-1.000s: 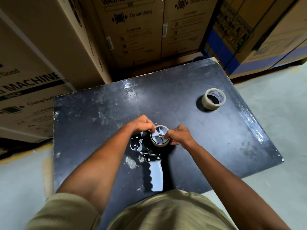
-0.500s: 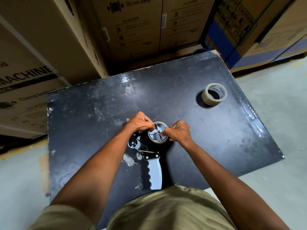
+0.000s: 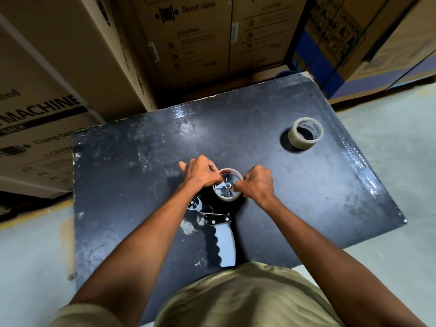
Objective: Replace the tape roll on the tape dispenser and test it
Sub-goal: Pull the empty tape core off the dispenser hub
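Note:
The tape dispenser [image 3: 225,241] lies flat on the black table [image 3: 118,185], its grey wavy handle pointing toward me. On its grey spoked hub sits a thin, nearly used-up tape roll [image 3: 227,198]. My left hand [image 3: 200,174] pinches the roll's left rim and my right hand [image 3: 257,184] pinches its right rim. The roll looks slightly raised and tilted on the hub. A fuller beige tape roll [image 3: 304,136] lies flat at the table's far right, apart from both hands.
Tall cardboard boxes [image 3: 188,43] stand close behind the table and to its left [image 3: 35,114]. More boxes with blue bands [image 3: 354,43] stand at the back right. Pale concrete floor [image 3: 389,161] surrounds the table.
Both hands have stayed on the thin roll and shifted their grip on its rim. The roll seems to have lifted a little off the hub. The camera has tilted slightly.

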The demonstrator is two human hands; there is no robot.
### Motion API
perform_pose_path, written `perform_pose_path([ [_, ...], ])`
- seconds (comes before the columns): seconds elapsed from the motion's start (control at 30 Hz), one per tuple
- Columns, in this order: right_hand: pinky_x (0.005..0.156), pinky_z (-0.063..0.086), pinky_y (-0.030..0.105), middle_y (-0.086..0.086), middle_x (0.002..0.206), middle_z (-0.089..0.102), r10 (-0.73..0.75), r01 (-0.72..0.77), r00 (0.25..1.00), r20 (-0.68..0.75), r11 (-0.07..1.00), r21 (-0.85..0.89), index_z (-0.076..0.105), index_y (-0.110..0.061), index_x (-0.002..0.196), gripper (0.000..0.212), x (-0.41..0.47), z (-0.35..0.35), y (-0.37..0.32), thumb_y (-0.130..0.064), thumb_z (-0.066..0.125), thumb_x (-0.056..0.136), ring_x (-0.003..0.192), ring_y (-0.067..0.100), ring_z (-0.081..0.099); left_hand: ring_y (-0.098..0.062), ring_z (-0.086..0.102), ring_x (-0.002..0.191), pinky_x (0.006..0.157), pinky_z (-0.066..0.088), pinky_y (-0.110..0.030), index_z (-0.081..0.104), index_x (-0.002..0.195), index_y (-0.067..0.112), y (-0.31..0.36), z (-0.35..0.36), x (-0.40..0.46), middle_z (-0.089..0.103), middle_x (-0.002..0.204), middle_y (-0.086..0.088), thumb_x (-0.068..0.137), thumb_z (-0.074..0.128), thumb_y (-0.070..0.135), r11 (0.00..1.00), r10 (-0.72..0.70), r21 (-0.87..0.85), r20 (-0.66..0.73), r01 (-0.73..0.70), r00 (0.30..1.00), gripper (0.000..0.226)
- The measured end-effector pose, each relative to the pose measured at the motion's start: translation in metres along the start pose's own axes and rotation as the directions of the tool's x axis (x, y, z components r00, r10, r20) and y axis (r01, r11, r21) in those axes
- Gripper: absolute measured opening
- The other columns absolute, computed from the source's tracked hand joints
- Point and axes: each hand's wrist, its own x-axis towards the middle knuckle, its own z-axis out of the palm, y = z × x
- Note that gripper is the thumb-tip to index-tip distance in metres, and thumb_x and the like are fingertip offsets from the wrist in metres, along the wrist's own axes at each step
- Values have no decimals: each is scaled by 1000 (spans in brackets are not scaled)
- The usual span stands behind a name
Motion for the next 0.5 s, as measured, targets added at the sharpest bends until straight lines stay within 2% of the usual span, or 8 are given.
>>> perform_pose_path([
  [0.07,60,62,36,9,58,68,5,-5,1000,23,1000,-5,67,-7,59,31,-1,0,1,-31,83,49,63,29,71,-14,62,102,93,29,-38,75,78,42,-15,4,1,70,72,17,57,77,49,989,79,-132,101,-66,992,22],
  [0.13,64,64,38,8,59,70,8,-7,997,72,1000,-2,68,-9,62,28,-1,1,3,-33,81,54,60,28,72,-14,64,110,108,35,-48,74,99,49,-37,7,4,76,93,19,57,76,58,939,243,-311,290,-149,926,43],
  [0.17,67,64,39,7,61,71,9,-9,995,98,1000,1,68,-10,64,29,-1,1,4,-36,80,57,61,27,73,-14,66,112,111,37,-53,72,109,50,-45,7,4,76,101,18,57,77,56,926,300,-331,348,-182,888,52],
  [0.2,70,63,39,6,64,72,-2,1,993,117,1000,7,69,-12,67,31,-1,1,6,-39,80,59,65,28,73,-13,63,113,111,36,-53,68,116,50,-49,4,3,75,105,17,56,78,51,935,319,-270,365,-228,875,61],
  [0.27,76,61,39,5,72,73,-37,36,989,145,999,10,70,-16,75,32,-2,0,8,-44,80,64,75,28,73,-14,50,117,108,31,-43,63,126,47,-47,-1,-5,70,110,7,57,82,39,963,265,-35,330,-268,906,73],
  [0.3,79,61,39,4,77,74,-57,52,985,163,998,33,71,-18,81,30,-2,0,8,-43,81,68,80,27,73,-17,46,120,105,29,-40,63,128,43,-45,-2,-10,68,113,3,58,85,37,960,252,41,299,-277,920,74],
  [0.37,86,58,39,4,90,77,-106,91,974,199,992,86,73,-20,98,28,-4,-2,8,-34,82,75,91,23,72,-20,50,121,99,29,-41,66,124,40,-39,0,-14,70,113,3,55,90,45,950,261,98,273,-297,926,73],
  [0.5,94,55,34,-2,113,73,-264,235,927,267,962,137,64,-25,123,60,-12,-8,7,-34,87,69,105,18,67,-23,60,101,88,34,-43,70,99,36,-38,10,-17,72,92,8,44,85,70,933,313,128,172,-337,934,66],
])
